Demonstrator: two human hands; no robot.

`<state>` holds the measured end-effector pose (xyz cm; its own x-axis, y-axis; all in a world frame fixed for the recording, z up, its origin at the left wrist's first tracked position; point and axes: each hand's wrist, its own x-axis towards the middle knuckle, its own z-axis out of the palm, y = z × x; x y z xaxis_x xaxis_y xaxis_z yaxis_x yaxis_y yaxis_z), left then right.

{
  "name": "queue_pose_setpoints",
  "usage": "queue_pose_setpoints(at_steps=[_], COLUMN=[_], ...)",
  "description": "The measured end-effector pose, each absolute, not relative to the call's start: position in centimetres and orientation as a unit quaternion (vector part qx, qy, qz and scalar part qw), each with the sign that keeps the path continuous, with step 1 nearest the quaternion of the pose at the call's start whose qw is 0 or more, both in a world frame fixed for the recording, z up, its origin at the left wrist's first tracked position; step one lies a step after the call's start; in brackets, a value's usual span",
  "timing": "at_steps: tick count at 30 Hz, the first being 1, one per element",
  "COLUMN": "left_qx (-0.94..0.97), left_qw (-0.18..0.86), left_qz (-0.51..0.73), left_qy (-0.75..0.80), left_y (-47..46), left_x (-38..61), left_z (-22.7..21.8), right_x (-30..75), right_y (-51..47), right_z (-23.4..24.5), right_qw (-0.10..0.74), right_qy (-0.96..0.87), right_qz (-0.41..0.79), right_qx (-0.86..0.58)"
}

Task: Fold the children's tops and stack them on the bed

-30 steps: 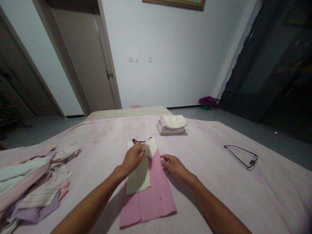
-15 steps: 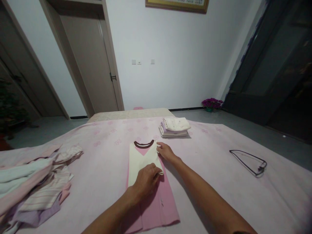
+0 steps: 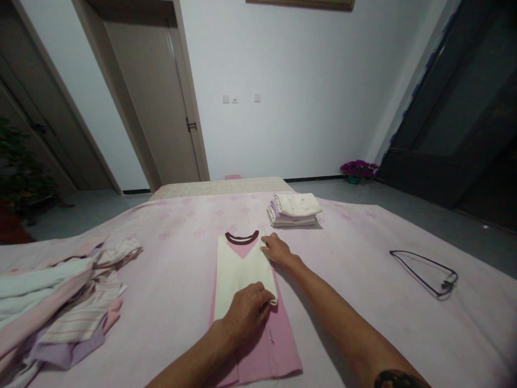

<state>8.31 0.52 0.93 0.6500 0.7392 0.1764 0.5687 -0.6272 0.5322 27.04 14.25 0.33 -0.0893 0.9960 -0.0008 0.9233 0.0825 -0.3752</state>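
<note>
A cream and pink shirt [image 3: 238, 272] with a dark brown collar band lies folded narrow on the bed-like surface, neckline pointing away from me. My left hand [image 3: 250, 308] is closed in a pinch on the edge of a cream flap, likely a sleeve, at the shirt's middle right. Farther up, my right hand [image 3: 277, 249] pinches the cream fabric at the right shoulder, beside the collar. The pink lower part of the shirt spreads out below my left hand, partly hidden by my left forearm.
A neat stack of folded clothes [image 3: 294, 210] sits behind the shirt, to the right. On the left lies a loose pile of clothes [image 3: 76, 302]. A thin black wire-like frame [image 3: 428, 269] rests at the right, on the pink flowered cloth [image 3: 343, 248].
My left hand has drawn the cream flap's edge slightly toward me, down the shirt. My right hand stays at the shoulder. The camera view has shifted a little.
</note>
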Motion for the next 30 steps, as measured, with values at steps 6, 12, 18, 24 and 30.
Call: queue_pose_setpoints(at_steps=[6, 12, 18, 24, 30], left_qx=[0.886, 0.907, 0.925, 0.943, 0.971], left_qw=[0.204, 0.189, 0.192, 0.164, 0.117], left_qz=[0.194, 0.142, 0.182, 0.191, 0.134], left_qy=[0.370, 0.348, 0.273, 0.216, 0.157], left_y=[0.2, 0.1, -1.6, -5.1, -5.7], left_x=[8.4, 7.8, 5.2, 4.4, 5.6], left_z=[0.5, 1.0, 1.2, 1.5, 2.0], right_x=[26.6, 27.0, 27.5, 26.8, 25.6], right_y=[14.3, 13.5, 8.8, 3.1, 1.2], right_z=[0.2, 0.8, 1.4, 1.1, 1.8], right_qw=[0.111, 0.115, 0.169, 0.250, 0.211], right_qy=[-0.741, -0.752, -0.758, -0.795, -0.814], right_qz=[0.123, 0.126, 0.102, 0.176, 0.183], right_qx=[-0.650, -0.637, -0.621, -0.523, -0.509])
